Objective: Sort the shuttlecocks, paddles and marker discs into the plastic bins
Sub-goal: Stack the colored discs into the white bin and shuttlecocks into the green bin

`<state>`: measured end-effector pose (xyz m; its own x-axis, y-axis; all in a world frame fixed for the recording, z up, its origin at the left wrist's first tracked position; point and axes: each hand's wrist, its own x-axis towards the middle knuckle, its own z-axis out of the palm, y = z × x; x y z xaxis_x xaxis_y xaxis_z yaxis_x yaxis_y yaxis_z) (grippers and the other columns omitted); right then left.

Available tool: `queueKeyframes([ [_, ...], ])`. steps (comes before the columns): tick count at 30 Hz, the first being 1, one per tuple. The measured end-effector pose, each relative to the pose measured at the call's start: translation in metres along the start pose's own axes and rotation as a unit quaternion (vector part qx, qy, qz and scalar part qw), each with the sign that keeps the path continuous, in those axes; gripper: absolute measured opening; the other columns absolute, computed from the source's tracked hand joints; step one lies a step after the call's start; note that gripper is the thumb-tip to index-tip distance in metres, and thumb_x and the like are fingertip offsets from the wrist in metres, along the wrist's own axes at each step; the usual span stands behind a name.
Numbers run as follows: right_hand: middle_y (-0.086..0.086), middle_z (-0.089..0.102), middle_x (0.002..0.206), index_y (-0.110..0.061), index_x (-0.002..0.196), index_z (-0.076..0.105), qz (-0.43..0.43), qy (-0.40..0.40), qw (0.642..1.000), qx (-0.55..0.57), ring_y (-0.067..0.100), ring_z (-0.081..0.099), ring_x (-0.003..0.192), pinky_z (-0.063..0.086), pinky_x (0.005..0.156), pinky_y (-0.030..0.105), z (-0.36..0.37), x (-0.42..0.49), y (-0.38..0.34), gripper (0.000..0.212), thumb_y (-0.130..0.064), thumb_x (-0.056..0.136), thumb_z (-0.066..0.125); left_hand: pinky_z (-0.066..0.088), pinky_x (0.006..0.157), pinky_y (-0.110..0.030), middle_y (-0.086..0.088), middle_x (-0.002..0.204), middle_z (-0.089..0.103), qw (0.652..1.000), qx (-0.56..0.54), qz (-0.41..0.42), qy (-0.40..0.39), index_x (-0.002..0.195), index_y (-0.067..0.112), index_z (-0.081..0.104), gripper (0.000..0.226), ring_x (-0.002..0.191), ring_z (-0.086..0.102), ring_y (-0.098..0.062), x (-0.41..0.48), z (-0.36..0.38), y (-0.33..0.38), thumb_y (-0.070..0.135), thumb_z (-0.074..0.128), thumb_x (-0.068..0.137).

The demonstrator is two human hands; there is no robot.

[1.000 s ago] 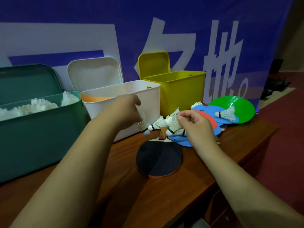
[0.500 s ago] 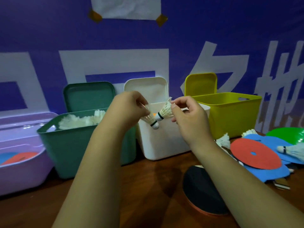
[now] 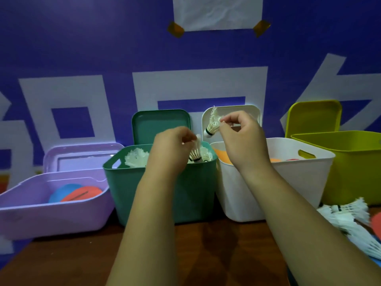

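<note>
My left hand pinches a white shuttlecock by its feathers, cork down, just over the green bin, which holds several shuttlecocks. My right hand pinches a second shuttlecock by its feathers, higher up, above the gap between the green bin and the white bin. The white bin holds orange shapes I cannot make out. Marker discs in blue and red lie in the purple bin.
A yellow-green bin stands at the right, its lid leaning behind it. Loose shuttlecocks lie on the wooden table at the right edge beside a red disc. A blue banner hangs behind the bins.
Both hands have carried their shuttlecocks left, from in front of the white bin to over the green bin. My view has turned left, losing the paddle and most of the discs.
</note>
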<state>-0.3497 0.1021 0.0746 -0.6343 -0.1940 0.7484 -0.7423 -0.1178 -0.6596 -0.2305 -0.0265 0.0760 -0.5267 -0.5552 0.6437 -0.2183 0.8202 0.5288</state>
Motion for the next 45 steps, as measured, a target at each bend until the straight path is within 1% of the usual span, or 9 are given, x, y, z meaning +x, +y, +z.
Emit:
queueKeyframes([
  [3, -0.005, 0.064, 0.111, -0.025, 0.103, 0.07, 0.004, -0.012, 1.0, -0.024, 0.007, 0.064, 0.095, 0.053, 0.078, 0.019, 0.009, 0.001, 0.008, 0.008, -0.02, 0.099, 0.064, 0.052, 0.089, -0.03, 0.006, 0.124, 0.071, 0.992, 0.085, 0.001, -0.09, 0.117, 0.033, 0.078, 0.032, 0.111, 0.065, -0.019, -0.001, 0.008, -0.002, 0.015, 0.058, 0.099],
  [10, -0.002, 0.063, 0.109, -0.02, 0.1, 0.073, -0.015, -0.032, 0.997, -0.072, 0.011, 0.064, 0.09, 0.052, 0.075, 0.017, 0.019, -0.001, 0.029, 0.008, -0.016, 0.098, 0.067, 0.055, 0.094, -0.034, 0.004, 0.123, 0.073, 0.982, 0.115, -0.036, -0.146, 0.12, 0.031, 0.076, 0.05, 0.111, 0.066, -0.02, 0.002, 0.004, -0.003, 0.003, 0.046, 0.092],
  [16, -0.008, 0.061, 0.117, -0.035, 0.116, 0.074, -0.027, -0.213, 0.961, -0.172, 0.014, 0.057, 0.103, 0.049, 0.087, 0.033, 0.018, -0.005, 0.035, 0.022, -0.026, 0.098, 0.064, 0.054, 0.08, -0.031, 0.002, 0.118, 0.074, 0.983, 0.111, -0.046, -0.138, 0.116, 0.029, 0.078, 0.045, 0.1, 0.067, -0.021, 0.0, 0.005, -0.003, 0.006, 0.046, 0.093],
  [25, -0.011, 0.069, 0.099, -0.029, 0.104, 0.078, 0.03, -0.151, 0.978, -0.14, 0.009, 0.062, 0.091, 0.049, 0.077, 0.026, -0.013, 0.003, 0.022, 0.028, -0.018, 0.101, 0.053, 0.05, 0.067, -0.027, 0.004, 0.104, 0.072, 0.996, 0.048, -0.022, -0.073, 0.1, 0.026, 0.078, 0.04, 0.087, 0.063, -0.014, -0.001, 0.001, 0.009, 0.004, 0.045, 0.092],
  [31, -0.016, 0.07, 0.097, -0.031, 0.103, 0.078, 0.067, -0.098, 0.984, -0.135, 0.004, 0.062, 0.091, 0.044, 0.067, 0.022, -0.064, -0.006, 0.03, 0.025, -0.021, 0.1, 0.055, 0.042, 0.053, -0.016, 0.014, 0.077, 0.07, 0.993, -0.038, 0.03, -0.11, 0.088, 0.029, 0.078, 0.036, 0.065, 0.061, 0.001, -0.008, 0.016, 0.042, 0.005, 0.051, 0.087],
  [35, -0.012, 0.075, 0.1, -0.028, 0.1, 0.08, 0.086, -0.033, 0.984, -0.151, 0.006, 0.066, 0.096, 0.05, 0.08, 0.026, -0.11, -0.019, 0.05, 0.024, -0.019, 0.097, 0.058, 0.054, 0.063, -0.015, 0.011, 0.087, 0.077, 0.973, -0.078, 0.056, -0.208, 0.093, 0.027, 0.078, 0.035, 0.077, 0.071, -0.004, -0.023, 0.037, 0.073, 0.005, 0.052, 0.091],
  [38, -0.012, 0.076, 0.096, -0.027, 0.097, 0.081, 0.104, -0.008, 0.979, -0.174, 0.005, 0.066, 0.091, 0.049, 0.075, 0.018, -0.142, -0.032, 0.067, 0.023, -0.018, 0.096, 0.059, 0.057, 0.065, -0.019, 0.009, 0.09, 0.077, 0.958, -0.08, 0.073, -0.266, 0.096, 0.027, 0.077, 0.033, 0.076, 0.073, -0.005, -0.038, 0.063, 0.093, 0.006, 0.052, 0.092],
  [41, -0.01, 0.074, 0.097, -0.026, 0.098, 0.081, 0.112, -0.008, 0.972, -0.205, 0.01, 0.066, 0.091, 0.048, 0.074, 0.026, -0.169, -0.048, 0.09, 0.022, -0.017, 0.096, 0.06, 0.062, 0.078, -0.029, 0.006, 0.096, 0.076, 0.942, -0.064, 0.094, -0.315, 0.102, 0.022, 0.077, 0.031, 0.081, 0.074, -0.007, -0.058, 0.098, 0.103, 0.005, 0.053, 0.093],
  [45, -0.004, 0.07, 0.105, -0.026, 0.097, 0.079, 0.124, -0.009, 0.961, -0.247, 0.016, 0.064, 0.096, 0.051, 0.081, 0.033, -0.2, -0.062, 0.118, 0.023, -0.018, 0.096, 0.058, 0.051, 0.092, -0.026, 0.002, 0.115, 0.073, 0.922, 0.004, 0.14, -0.36, 0.113, 0.021, 0.077, 0.028, 0.105, 0.067, -0.017, -0.083, 0.144, 0.106, 0.011, 0.057, 0.096],
])
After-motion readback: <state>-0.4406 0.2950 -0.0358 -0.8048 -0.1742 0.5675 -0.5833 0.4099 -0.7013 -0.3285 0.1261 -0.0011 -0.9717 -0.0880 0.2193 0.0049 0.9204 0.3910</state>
